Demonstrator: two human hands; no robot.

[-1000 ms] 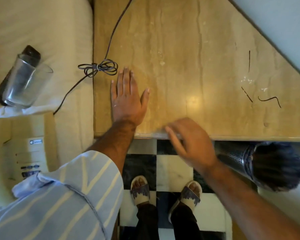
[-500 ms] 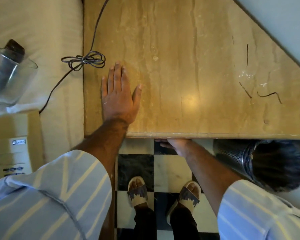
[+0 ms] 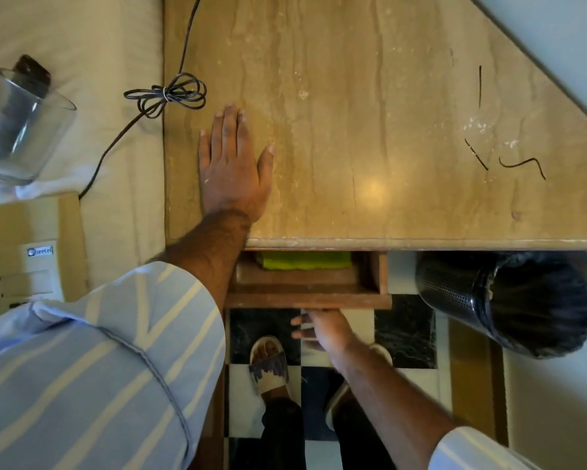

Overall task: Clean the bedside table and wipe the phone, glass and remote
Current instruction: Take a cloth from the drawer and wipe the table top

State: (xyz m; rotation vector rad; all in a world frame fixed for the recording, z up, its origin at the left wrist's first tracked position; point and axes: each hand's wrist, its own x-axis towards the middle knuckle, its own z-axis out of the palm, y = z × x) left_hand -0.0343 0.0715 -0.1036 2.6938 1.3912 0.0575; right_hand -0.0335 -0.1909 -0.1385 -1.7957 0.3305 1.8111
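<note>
One view only: head cam, looking down; all places given rel. to bedside table (image 3: 370,130).
Left hand (image 3: 232,167): flat, fingers spread-together, palm down on table top nr its front-left corner; holds nothing. Prob. bracing the body/table while the other hand pulls.
Right hand (image 3: 322,329): below table front edge, fingers hooked at front of drawer (image 3: 307,301); exact grip hidden under the drawer lip, looks closed on it.
Drawer: part-way out from under table front; green cloth (image 3: 304,260) folded inside at back, half under the top. Judged: cloth is the wiping tool, hence drawer opened first.
Glass (image 3: 22,130): left of table, on bed (image 3: 81,35), tilted; apparently moved off to free the top.
Remote (image 3: 32,71): dark, left of table, behind/under glass, touching it as far as I can tell.
Phone (image 3: 30,273): landline, left of table front corner, on bed side; its cord (image 3: 164,96) runs up over table's left edge, knotted.
Table top: bare exc. specks + dark strands nr right corner. Wiping not yet begun.
Bin (image 3: 502,300): black, below table's front-right.
</note>
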